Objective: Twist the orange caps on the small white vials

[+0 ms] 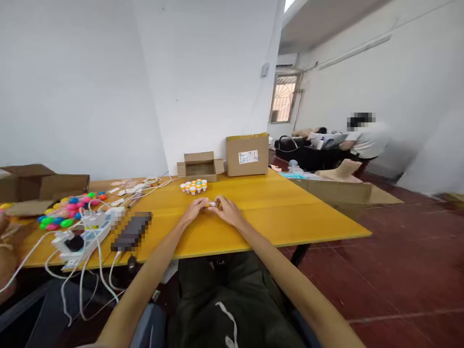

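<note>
Head view: one camera, looking forward and down over my arms.
Left hand [194, 209]: resting on the yellow counter [275, 212], fingertips pinched on a small orange-and-white piece [210, 204].
Right hand [227, 210]: meeting the left from the other side, fingertips on the same piece.
Grip state: both narrow and closed on the piece, shared between the hands; too small to tell which part each one takes.
Piece location: between my fingertips, low over the counter, just in front of me at its middle.
Reason for hold (judgement): wrists lie on the surface, probably to steady fine work on something this small.
Cluster of small orange-and-white pieces [194, 186]: standing together a little beyond my hands, near enough to reach.
Open small carton [199, 166]: behind the cluster, flaps spread.
Closed carton [247, 154]: just beside it, labelled, against the wall.
Left side: coloured egg-shaped pieces [68, 209], white power strip [85, 237] with trailing cables.
Background: another person [366, 137] bent over a separate table, well apart.
</note>
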Motion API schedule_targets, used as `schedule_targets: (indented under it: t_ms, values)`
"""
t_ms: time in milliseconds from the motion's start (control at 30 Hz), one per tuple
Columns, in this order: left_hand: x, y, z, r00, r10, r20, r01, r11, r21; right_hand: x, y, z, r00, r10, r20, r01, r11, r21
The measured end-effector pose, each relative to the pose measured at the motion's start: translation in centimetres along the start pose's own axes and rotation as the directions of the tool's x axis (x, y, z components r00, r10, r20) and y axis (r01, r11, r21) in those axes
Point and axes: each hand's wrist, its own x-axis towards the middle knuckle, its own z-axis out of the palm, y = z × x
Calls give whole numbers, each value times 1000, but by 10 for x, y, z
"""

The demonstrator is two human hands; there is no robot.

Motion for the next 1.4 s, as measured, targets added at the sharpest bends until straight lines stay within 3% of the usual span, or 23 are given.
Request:
schedule_targets:
  t_ms: [567,933,1233,1400]
  values:
    - [-1,-2,-3,999,-31,8,31,999,21,1,11,8,988,-147,-40,149,987,59]
    - [-1,-1,-4,1000,-25,-5,26,999,38,1,4,2,998,-55,19,55,998,37]
    - [-1,-2,-3,999,-37,-4,37,999,32,-2,8,3,982,-180,-52,183,982,55]
    - [-1,-3,-4,999,-44,-4,44,998,49,-2,8,3,981,-185,-58,188,981,46]
